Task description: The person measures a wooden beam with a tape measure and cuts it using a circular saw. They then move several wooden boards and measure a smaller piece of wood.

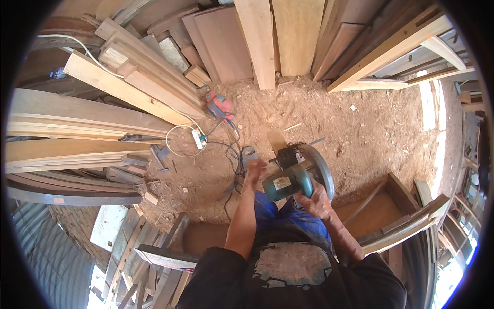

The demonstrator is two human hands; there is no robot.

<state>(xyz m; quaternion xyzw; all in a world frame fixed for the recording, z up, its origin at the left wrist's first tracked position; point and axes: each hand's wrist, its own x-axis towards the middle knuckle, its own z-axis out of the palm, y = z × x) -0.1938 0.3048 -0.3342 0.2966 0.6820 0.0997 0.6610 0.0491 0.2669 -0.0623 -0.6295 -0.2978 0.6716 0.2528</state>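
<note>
A teal circular saw [278, 184] with a dark round blade guard is in front of my body. My right hand [315, 202] is wrapped round its teal handle. To the left of the saw is my left hand [256, 169], its fingers curled; whether anything is inside them is hidden. A grey piece with a hole [249, 153] lies just beyond that hand. A short light wooden piece [277, 140] sticks out beyond the saw. Dark cable [237, 164] runs loosely on the floor left of my left hand.
A red power tool [219, 106] and a white extension socket [198, 139] lie on the sawdust-covered floor [375, 139]. Planks [146, 95] are stacked at the left, and boards [256, 44] lean at the far side. Wooden frames [406, 226] flank me. A hammer [159, 157] lies near the left stack.
</note>
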